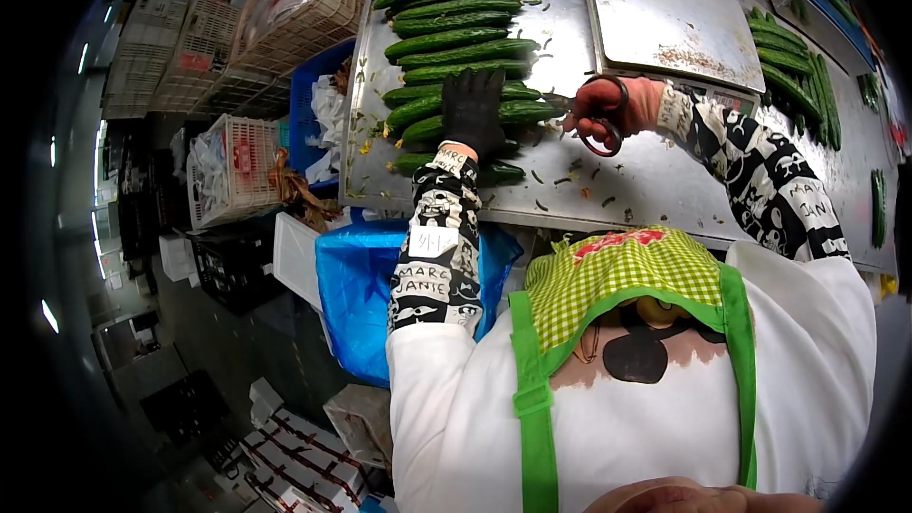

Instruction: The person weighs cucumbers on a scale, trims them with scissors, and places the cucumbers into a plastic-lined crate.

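From my remote seat I see the cucumbers [465,33] lying side by side across the metal worktop [560,38], one set of ends facing the right hand [613,106]; I read that as keeping those ends within its reach. The left hand [475,109], in a black glove, lies palm down across several of them, fingers stretched forward, probably to stop them rolling. Whether its thumb closes on one, I cannot tell. The right hand's reddish-gloved fingers are curled around the handles of the scissors [624,100], blades pointing at the cucumber ends near the left hand; they are too small for me to tell whether they touch. Green scraps [540,204] are scattered around those ends. Behind the right hand sits a flat-topped scale [674,19], seemingly set beside the row for easy reach.
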`<state>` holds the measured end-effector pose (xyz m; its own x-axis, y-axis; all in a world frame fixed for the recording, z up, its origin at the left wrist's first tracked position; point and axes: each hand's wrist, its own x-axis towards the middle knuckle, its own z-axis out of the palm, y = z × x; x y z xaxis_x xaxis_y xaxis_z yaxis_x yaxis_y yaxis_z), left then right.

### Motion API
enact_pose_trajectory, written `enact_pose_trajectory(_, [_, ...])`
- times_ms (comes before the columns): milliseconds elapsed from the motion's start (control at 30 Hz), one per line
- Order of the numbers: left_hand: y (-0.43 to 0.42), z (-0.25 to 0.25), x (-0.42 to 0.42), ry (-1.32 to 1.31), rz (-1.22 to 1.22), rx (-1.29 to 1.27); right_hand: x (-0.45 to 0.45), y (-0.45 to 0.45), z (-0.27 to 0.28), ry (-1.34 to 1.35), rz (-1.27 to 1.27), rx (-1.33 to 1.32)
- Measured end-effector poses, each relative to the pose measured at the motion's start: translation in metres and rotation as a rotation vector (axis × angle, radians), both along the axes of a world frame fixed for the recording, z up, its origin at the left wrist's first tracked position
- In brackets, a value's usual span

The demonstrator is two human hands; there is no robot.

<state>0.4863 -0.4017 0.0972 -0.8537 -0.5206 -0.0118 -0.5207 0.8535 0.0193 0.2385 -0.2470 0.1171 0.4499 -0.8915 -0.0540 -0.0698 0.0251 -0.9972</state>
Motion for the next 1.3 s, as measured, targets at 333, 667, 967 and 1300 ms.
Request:
enact_pose_trajectory(333, [-0.014,-0.01,0.02,0.072,-0.065,0.029,0.057,0.074,-0.025,0.571,-0.531,0.455])
enact_pose_trajectory(667, [-0.076,-0.036,0.115,0.512,0.644,-0.04,-0.031,0.203,-0.127,1.157,-0.507,-0.7])
enact_pose_trajectory(967, [-0.117,-0.064,0.15,0.877,0.744,0.444,0.048,0.123,0.021,1.481,-0.226,0.37])
enact_pose_trajectory(1300, [-0.104,-0.051,0.158,1.426,0.914,0.803,0.098,0.031,0.093,1.322,-0.264,0.159])
